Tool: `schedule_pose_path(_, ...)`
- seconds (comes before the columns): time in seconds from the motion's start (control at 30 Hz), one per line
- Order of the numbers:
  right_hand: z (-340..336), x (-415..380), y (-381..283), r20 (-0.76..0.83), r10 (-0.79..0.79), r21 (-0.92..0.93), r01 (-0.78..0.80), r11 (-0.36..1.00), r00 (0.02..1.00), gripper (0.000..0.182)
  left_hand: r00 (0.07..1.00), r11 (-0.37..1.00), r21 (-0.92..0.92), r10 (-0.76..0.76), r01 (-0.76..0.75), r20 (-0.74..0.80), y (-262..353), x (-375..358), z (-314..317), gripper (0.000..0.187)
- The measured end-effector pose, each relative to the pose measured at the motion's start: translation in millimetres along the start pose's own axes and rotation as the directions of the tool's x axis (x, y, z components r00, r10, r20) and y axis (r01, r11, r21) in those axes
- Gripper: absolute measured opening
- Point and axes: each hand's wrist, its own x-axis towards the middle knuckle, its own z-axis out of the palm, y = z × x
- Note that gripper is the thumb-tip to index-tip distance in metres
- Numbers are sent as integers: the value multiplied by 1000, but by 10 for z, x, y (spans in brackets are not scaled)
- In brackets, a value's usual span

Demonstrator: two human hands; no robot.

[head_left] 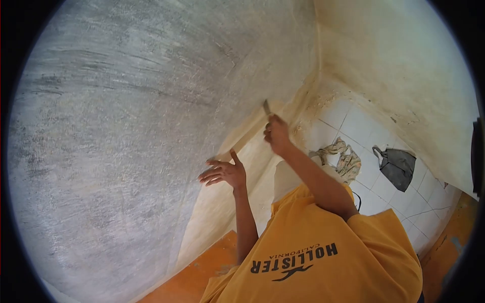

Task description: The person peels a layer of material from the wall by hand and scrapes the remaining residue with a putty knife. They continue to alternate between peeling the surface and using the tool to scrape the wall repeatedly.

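My right hand (277,134) is closed around the handle of a narrow-bladed scraper (267,107). The blade points up toward the wall near the lower edge of its grey coat; whether it touches is hard to tell. Large and rough-textured, the grey wall surface (126,116) fills the left side of the view. My left hand (226,172) has its fingers spread and thumb raised, close to the wall by the border between the grey coat and the beige strip (247,136) below. Nothing shows in its fingers.
A beige side wall (389,55) meets the grey one in a corner. On the white tiled floor (371,171) lie a crumpled patterned cloth (348,162) and a dark grey bag-like item (397,167). Orange surfaces (192,272) show at the lower left and right.
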Motion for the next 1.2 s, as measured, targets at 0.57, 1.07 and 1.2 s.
schedule_pose_path(0.57, 198, -347, -194, 30, 79, -2, -79, 997, 996, 20, 1000, 999, 20, 25, -25, -5, 90, 24, -25, 120)
schedule_pose_path(1.07, 185, -500, -190, 121, 162, 101, -175, 979, 979, 14, 996, 1000, 14, -12, 11, 88, 124, -37, -21, 116)
schedule_pose_path(1.2, 294, -621, -215, 137, 172, 97, -186, 978, 976, 12, 993, 997, 81, -10, 0, 114, 52, -35, 16, 118)
